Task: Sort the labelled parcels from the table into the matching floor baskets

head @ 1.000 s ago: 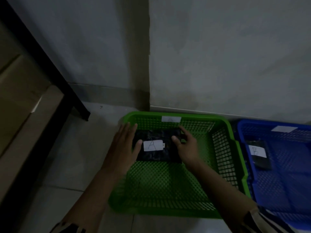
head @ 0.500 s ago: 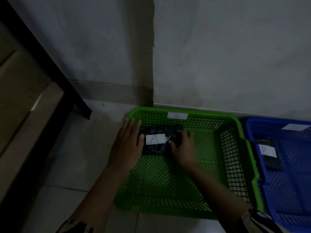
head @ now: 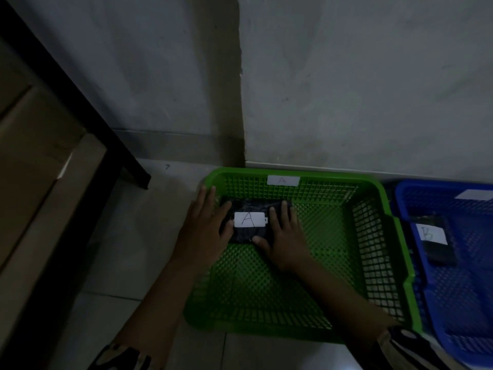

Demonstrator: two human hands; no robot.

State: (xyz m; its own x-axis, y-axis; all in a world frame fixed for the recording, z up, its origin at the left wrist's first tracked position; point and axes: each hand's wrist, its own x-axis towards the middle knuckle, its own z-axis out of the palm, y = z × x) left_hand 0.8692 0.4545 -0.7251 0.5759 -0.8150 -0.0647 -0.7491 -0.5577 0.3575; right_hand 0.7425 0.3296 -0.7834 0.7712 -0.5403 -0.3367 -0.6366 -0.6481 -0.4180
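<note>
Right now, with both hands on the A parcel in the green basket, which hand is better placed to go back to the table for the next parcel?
Left. The left hand lies at the green basket edge nearest the table; the right hand sits farther inside, beside the A parcel.

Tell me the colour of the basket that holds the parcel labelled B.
Blue: the blue plastic mesh basket, at the right edge of the head view.

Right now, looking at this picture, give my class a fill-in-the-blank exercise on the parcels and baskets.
1. Both hands rest on the black parcel labelled ____.
2. That parcel lies in the ____ basket.
3. The blue basket holds a parcel labelled ____.
4. The left hand and right hand flank the parcel's white ____.

Missing words: A; green; B; label
</note>
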